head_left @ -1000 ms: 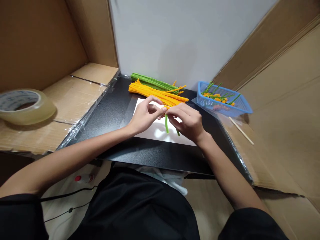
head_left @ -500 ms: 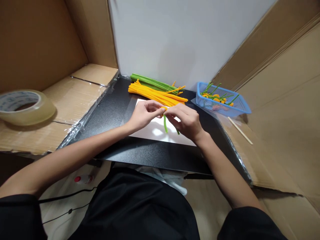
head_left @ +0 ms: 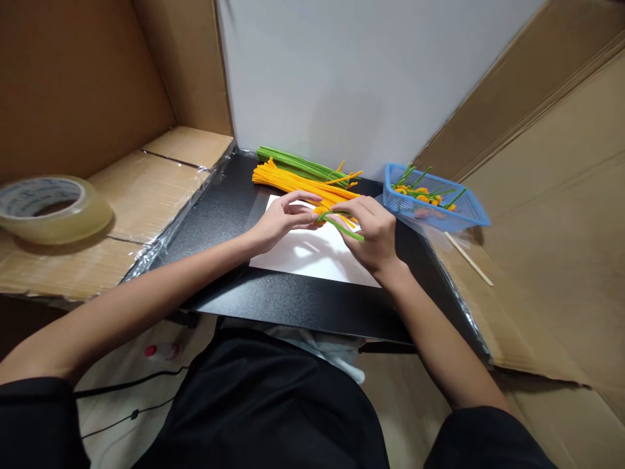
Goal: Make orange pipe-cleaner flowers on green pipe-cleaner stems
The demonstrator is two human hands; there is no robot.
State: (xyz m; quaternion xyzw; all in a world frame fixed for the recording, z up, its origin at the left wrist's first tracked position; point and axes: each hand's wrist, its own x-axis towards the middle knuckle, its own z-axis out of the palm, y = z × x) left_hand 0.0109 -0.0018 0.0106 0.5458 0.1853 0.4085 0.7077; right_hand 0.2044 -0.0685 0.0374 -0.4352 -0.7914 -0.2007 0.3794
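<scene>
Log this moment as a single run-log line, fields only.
left hand: pinching orange tip | right hand: gripping green pipe cleaner | below: white sheet | behind: orange bundle, green bundle | right: blue basket

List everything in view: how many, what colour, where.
tape roll: one, clear, left ledge
green pipe cleaners: bundle, green, table's back
orange pipe cleaners: bundle, orange, before the green
white sheet: one, white, under the hands
black table: one, black, centre
basket: one, blue, table's right rear
wooden stick: one, tan, right of table
held pipe cleaner: one, green, pinched by both hands
left hand: one, bare, over sheet
right hand: one, bare, over sheet
</scene>
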